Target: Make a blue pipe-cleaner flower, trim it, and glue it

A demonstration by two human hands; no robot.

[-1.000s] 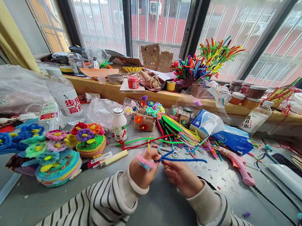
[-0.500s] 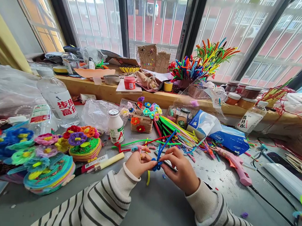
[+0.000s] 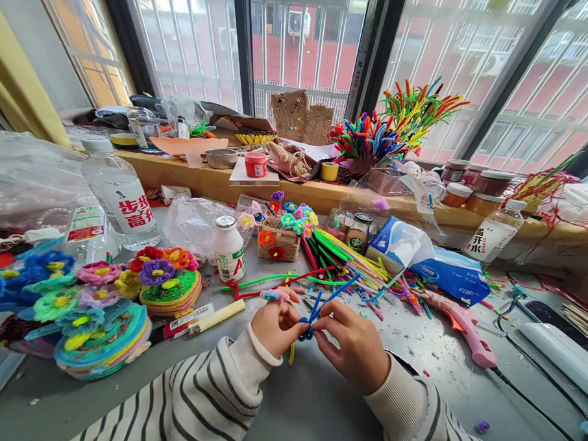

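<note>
Both hands meet over the grey table just in front of me. My left hand (image 3: 274, 325) is closed in a pinch on a blue pipe cleaner (image 3: 319, 306), with a pink fuzzy loop (image 3: 274, 296) wrapped on its index finger. My right hand (image 3: 351, 343) pinches the same blue pipe cleaner from the right, at a small twisted knot (image 3: 307, 331) between the fingertips. Two blue ends stick up and to the right. A yellow pipe cleaner end (image 3: 292, 354) hangs below the hands.
Stacked pipe-cleaner flower coasters (image 3: 99, 329) lie at the left, beside a water bottle (image 3: 119, 196) and a small white bottle (image 3: 229, 249). A pile of coloured pipe cleaners (image 3: 345, 258), a flower basket (image 3: 279, 236), a tissue pack (image 3: 442, 274) and a pink glue gun (image 3: 462, 322) sit behind and right.
The blue pipe cleaner lay stretched out to the right a second ago; it is now bent double, with its ends standing up and a knot pinched between both hands. The hands drew closer together.
</note>
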